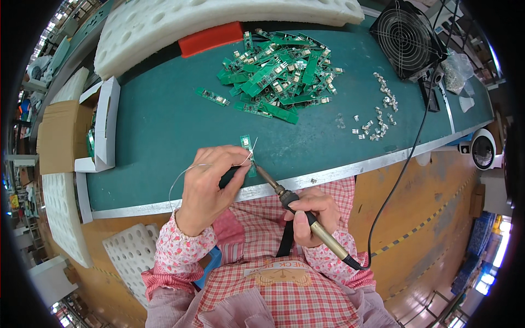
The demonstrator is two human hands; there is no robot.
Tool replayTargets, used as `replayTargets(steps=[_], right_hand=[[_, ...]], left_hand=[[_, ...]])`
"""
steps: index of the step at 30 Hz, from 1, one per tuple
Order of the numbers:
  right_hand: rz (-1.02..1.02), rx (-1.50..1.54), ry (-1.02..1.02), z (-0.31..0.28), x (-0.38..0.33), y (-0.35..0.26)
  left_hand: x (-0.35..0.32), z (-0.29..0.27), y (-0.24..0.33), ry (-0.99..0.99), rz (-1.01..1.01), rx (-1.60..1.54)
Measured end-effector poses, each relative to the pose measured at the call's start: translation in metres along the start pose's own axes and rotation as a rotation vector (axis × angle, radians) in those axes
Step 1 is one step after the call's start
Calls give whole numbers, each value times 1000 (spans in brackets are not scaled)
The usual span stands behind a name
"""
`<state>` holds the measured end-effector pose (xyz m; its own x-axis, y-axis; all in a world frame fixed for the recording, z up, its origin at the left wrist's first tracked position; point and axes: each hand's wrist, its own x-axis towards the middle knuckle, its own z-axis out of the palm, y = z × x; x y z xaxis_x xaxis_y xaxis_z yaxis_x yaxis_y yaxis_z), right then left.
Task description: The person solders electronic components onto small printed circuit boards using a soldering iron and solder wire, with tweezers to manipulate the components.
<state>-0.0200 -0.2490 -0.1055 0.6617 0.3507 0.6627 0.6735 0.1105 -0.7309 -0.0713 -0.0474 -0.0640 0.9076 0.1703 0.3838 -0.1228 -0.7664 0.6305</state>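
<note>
My right hand (315, 213) is wrapped round a soldering iron (328, 240), whose tip points up and left at a narrow green circuit board (245, 143) near the table's front edge. My left hand (208, 183) is closed over the lower part of that board, pinching a thin strand of solder wire (178, 177) that trails down beside the wrist. Something black (228, 177) shows under its fingers; its kind I cannot make out. The iron's tip is at or very close to the board by my fingertips; whether they touch is unclear.
A heap of green circuit boards (281, 74) lies at the back, with one board (212, 97) apart. Small metal parts (385, 101) are scattered right, near a black fan (404, 41). The iron's cord (402, 175) loops across the front edge. An open carton (65, 134) stands left.
</note>
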Motion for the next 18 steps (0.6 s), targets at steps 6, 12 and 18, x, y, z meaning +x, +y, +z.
replayTargets(steps=[6,12,18], right_hand=[[-8,-12,-2,0,0,-1],[23,26,2,-5,-2,-3],[47,41,41,-8,-6,-4]], left_hand=[[0,0,1,-14,-26,-11],[1,-1,1,-16,-33,-14],[3,-1,1,-17,-30,-20]])
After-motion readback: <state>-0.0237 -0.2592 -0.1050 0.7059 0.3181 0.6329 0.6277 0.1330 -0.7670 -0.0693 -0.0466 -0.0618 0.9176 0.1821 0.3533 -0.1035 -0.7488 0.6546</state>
